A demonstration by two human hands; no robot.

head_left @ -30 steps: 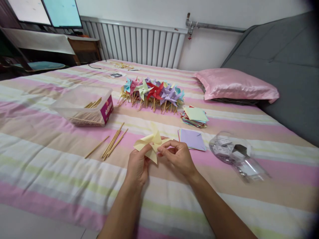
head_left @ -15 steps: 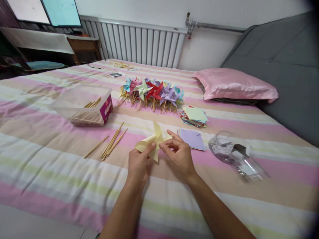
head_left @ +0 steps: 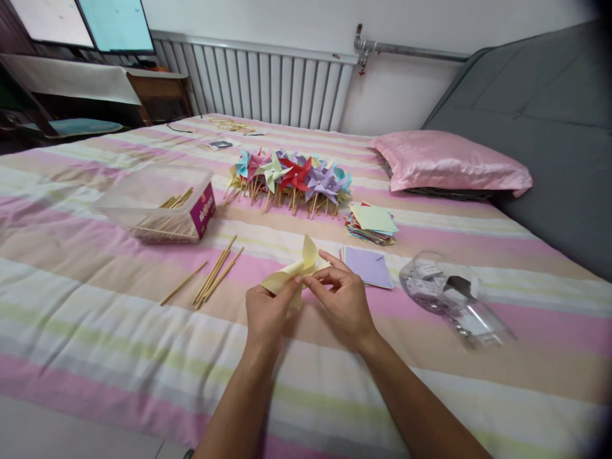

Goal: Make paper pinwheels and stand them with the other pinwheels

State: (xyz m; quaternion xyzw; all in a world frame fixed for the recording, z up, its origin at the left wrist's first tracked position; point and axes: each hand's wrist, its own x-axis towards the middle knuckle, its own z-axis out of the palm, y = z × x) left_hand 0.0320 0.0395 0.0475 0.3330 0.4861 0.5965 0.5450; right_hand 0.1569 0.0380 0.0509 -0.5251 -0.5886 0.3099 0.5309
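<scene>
A pale yellow paper pinwheel (head_left: pixel 297 268) is held just above the striped bed between both hands. My left hand (head_left: pixel 266 315) pinches its lower left flap with thumb and fingers closed. Meeting it at the pinwheel's centre, my right hand (head_left: pixel 340 299) has its fingertips pinched together. Whether a pin sits between those fingertips is too small to tell. A few loose wooden sticks (head_left: pixel 216 274) lie to the left of my hands. A purple paper square (head_left: pixel 368 266) lies just beyond my right hand.
A pile of finished coloured pinwheels (head_left: pixel 291 180) lies farther back. A clear box with sticks (head_left: pixel 162 204) stands at the left, a stack of coloured paper (head_left: pixel 373 224) right of centre, a clear jar on its side (head_left: pixel 449 296) at the right, and a pink pillow (head_left: pixel 452 164) beyond.
The yellow pinwheel has been turned and folded up; its flaps now stand more upright. My left fingers shifted up toward its centre. Both hands stay in the same place.
</scene>
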